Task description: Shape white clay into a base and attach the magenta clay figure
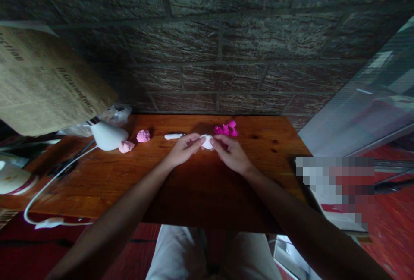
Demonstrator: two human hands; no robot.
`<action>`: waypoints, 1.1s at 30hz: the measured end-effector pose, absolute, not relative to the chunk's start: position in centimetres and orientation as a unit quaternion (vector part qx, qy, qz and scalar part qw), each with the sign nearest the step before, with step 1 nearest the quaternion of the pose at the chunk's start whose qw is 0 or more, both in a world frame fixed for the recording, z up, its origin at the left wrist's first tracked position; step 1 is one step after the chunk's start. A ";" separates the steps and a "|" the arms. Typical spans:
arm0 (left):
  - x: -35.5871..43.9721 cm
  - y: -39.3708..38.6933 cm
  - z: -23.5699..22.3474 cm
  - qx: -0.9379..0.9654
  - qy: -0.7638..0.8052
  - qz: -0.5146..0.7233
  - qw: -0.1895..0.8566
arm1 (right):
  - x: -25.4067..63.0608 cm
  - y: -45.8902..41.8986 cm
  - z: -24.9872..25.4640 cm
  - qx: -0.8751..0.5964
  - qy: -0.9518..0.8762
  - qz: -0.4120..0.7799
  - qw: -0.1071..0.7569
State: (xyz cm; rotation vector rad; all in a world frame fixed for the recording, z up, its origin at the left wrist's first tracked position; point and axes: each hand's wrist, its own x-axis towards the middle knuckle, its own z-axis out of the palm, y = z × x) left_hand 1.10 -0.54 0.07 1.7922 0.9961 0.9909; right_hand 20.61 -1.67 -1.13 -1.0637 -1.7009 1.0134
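A small white rounded lump (207,142), which looks like soft clay, is held between both hands above the wooden table. My left hand (186,148) pinches its left side with thumb and fingers. On the opposite side, my right hand (231,152) grips it with the thumb in front. Just beyond the right hand lie several bright pink plastic pieces (226,129), perhaps small cutters. A white stick-shaped piece (174,136) rests to the left of my left hand. Farther left are a bumpy pink lump (143,136) and a paler pink lump (126,146).
A lamp with a white base (108,135) and newsprint-patterned shade (48,77) stands at the left, its white cord (42,191) looping over the table (106,185). A white container (16,180) sits at far left. A brick-patterned wall (200,42) rises behind.
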 end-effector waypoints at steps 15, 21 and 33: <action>1.0 -0.5 -0.3 0.726 0.380 0.379 0.429 | 20.4 -1.5 -1.5 -0.382 -0.647 0.457 0.476; 1.0 -0.4 -0.4 0.732 0.375 0.378 0.425 | 20.5 -1.4 -1.7 -0.375 -0.659 0.460 0.462; 1.0 -0.6 -0.6 0.753 0.386 0.360 0.392 | 20.4 -1.2 -1.8 -0.360 -0.632 0.501 0.469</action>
